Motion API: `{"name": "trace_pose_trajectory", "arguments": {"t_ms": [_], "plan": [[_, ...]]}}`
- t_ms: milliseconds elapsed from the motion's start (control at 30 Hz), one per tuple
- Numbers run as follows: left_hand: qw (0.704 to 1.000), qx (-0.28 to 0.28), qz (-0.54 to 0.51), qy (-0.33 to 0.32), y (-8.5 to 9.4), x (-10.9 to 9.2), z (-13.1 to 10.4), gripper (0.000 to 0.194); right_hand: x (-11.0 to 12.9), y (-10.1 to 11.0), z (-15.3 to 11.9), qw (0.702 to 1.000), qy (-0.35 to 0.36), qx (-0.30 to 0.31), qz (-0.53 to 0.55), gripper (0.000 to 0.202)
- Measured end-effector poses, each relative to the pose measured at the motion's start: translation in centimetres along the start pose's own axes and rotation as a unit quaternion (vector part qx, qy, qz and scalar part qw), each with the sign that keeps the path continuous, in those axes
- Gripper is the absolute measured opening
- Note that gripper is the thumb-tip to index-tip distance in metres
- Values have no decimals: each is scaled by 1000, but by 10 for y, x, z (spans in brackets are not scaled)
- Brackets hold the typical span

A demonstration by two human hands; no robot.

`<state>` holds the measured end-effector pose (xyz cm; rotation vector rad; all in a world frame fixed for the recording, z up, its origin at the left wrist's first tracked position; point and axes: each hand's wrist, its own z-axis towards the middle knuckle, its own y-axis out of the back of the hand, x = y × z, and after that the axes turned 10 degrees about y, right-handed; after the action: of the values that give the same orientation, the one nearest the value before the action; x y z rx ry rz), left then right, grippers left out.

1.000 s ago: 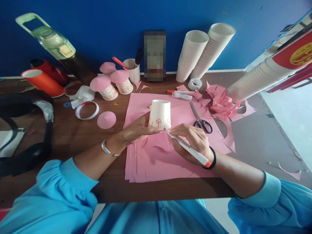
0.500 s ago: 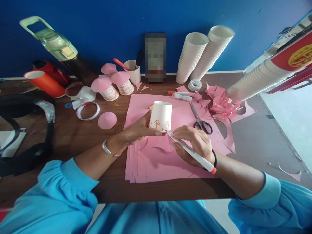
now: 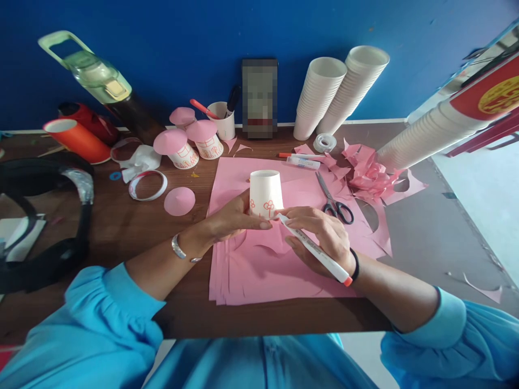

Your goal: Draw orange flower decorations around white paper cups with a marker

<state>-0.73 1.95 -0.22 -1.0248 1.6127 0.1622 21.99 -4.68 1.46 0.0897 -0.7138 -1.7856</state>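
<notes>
Evidently the cup (image 3: 265, 189) is held mouth down over the pink paper (image 3: 263, 275), at the middle of the dial, with 12 pointing away from the person. The left hand (image 3: 235, 219) grips it from 9 round to 7, thumb along the wide rim. At 4 the right hand (image 3: 326, 235) has its fingers closed around the marker (image 3: 316, 251), whose tip is at the rim; whether it touches, I cannot tell.

A skidded line seems the likeliest fault, should the left grip slacken or the cup turn mid-stroke. The thumb lies so close to the tip that it might catch ink or smear fresh lines. Too firm a press could dent the wall, and a slip past the rim might mark the paper.

As for looks, the cup is white and narrower at its upturned base, with orange-red flowers on stems just above the rim and plain wall higher up.

Farther out, the scissors (image 3: 332, 202) lie at 3, a pink cone (image 3: 179, 201) at 9, three roofed cups (image 3: 170, 141) at 10, and tall cup stacks (image 3: 322, 92) at 1.
</notes>
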Motion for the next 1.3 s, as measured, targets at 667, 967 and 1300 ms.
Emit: {"name": "trace_pose_trajectory", "arguments": {"t_ms": [667,967,1300], "plan": [[999,12,-12,-33,-2,-1,0,52,1,2,4,999,-10,15,-32,20],[1000,6,-1,-25,-3,-3,-2,54,1,1,3,999,-18,21,-28,19],[1000,3,4,-24,-2,-2,-2,54,1,1,4,999,-21,28,-33,13]]}}
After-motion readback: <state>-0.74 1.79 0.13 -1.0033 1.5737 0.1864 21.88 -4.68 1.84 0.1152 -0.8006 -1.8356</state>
